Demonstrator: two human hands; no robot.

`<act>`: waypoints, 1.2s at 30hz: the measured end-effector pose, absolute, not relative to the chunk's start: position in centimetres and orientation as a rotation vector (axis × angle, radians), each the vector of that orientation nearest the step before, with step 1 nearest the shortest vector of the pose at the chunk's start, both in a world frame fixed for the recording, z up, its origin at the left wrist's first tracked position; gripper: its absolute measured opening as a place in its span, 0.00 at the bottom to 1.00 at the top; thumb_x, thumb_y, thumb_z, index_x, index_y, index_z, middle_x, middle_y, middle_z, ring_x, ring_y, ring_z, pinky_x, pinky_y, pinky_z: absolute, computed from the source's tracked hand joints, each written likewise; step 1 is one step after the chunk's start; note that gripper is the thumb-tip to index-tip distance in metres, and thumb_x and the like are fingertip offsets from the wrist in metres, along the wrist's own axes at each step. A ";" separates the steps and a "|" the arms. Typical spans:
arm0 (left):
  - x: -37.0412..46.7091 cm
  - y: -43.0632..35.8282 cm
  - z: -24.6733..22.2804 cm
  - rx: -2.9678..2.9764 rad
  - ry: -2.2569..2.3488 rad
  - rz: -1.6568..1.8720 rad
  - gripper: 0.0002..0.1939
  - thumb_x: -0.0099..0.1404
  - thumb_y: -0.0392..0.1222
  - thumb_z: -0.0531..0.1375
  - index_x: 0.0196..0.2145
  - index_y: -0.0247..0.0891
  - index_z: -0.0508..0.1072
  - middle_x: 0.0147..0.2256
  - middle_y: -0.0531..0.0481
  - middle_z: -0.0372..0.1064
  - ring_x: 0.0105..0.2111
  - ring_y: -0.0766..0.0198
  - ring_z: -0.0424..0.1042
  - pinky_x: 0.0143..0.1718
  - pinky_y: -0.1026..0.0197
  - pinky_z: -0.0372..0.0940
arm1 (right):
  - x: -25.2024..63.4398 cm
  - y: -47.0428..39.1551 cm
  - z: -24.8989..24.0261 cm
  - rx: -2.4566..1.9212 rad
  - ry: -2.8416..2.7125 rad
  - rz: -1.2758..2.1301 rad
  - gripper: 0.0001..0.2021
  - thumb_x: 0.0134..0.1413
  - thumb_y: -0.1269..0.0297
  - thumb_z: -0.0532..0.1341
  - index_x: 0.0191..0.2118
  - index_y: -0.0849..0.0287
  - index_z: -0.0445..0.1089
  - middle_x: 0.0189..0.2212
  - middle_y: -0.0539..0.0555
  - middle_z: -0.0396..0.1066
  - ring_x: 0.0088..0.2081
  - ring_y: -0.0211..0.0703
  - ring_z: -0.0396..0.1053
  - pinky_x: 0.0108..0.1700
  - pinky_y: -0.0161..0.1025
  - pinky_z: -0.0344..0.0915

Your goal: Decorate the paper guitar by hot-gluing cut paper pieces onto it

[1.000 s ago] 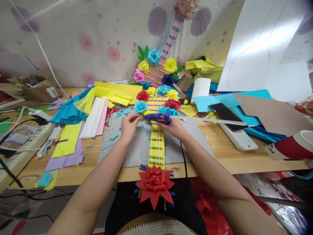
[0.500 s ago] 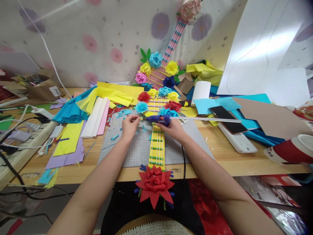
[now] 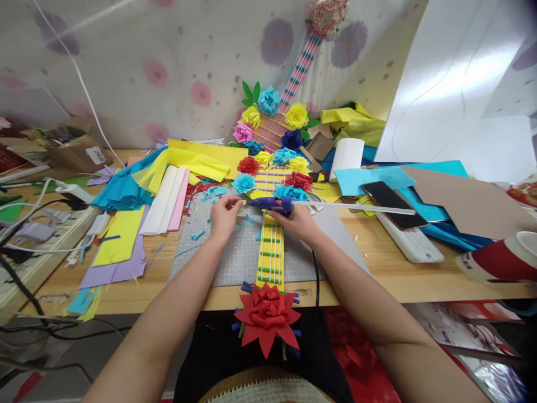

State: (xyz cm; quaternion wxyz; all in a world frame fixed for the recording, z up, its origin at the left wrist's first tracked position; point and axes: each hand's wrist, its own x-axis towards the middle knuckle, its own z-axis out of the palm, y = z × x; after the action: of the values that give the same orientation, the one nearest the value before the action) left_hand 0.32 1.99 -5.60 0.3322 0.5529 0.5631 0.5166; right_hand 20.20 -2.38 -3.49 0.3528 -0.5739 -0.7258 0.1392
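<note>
My right hand is closed round a blue hot glue gun, whose nozzle points left. A long clear glue stick juts from the gun's rear. My left hand is closed in a pinch on a small yellowish piece, close to the nozzle; whether the two touch I cannot tell. Below the gun lies a yellow paper guitar with white strings and green frets. Paper flowers cover its body, and a big red paper flower sits on its near end, overhanging the table edge.
A grey cutting mat with blue scraps lies under the guitar. A pink paper guitar leans at the back. Paper sheets and a power strip are on the left; a phone and a red-white cup on the right.
The whole view has shifted slightly. My hands keep almost the same place; the small yellowish piece shows a little more clearly between my left fingertips.
</note>
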 end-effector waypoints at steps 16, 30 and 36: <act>0.4 2.0 -5.3 1.454 1.453 1.335 0.06 0.53 0.41 0.62 0.28 0.36 0.75 0.26 0.50 0.73 0.24 0.67 0.67 0.29 0.64 0.61 | 20.5 -2.4 -3.1 -1.529 -1.897 0.276 0.17 0.51 0.48 0.59 0.33 0.59 0.73 0.28 0.56 0.73 0.31 0.47 0.69 0.31 0.38 0.60; 0.6 1.8 -5.1 1.485 1.432 1.327 0.06 0.53 0.41 0.61 0.28 0.36 0.75 0.25 0.51 0.72 0.23 0.68 0.66 0.28 0.64 0.60 | 20.6 -2.4 -3.2 -1.511 -1.953 0.297 0.17 0.52 0.50 0.59 0.37 0.59 0.74 0.32 0.57 0.74 0.33 0.48 0.70 0.32 0.39 0.59; 0.7 1.7 -5.1 1.483 1.424 1.319 0.05 0.53 0.41 0.61 0.27 0.36 0.74 0.25 0.51 0.72 0.23 0.68 0.66 0.29 0.64 0.60 | 20.5 -2.4 -3.4 -1.515 -1.948 0.326 0.16 0.52 0.52 0.59 0.38 0.58 0.73 0.33 0.57 0.75 0.34 0.48 0.70 0.32 0.39 0.60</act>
State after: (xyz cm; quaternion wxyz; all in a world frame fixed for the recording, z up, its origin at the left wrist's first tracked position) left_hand 0.69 1.73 -5.08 0.3424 0.5704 0.5477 0.5074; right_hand 20.50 -2.40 -3.42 0.3203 -0.5764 -0.7414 0.1241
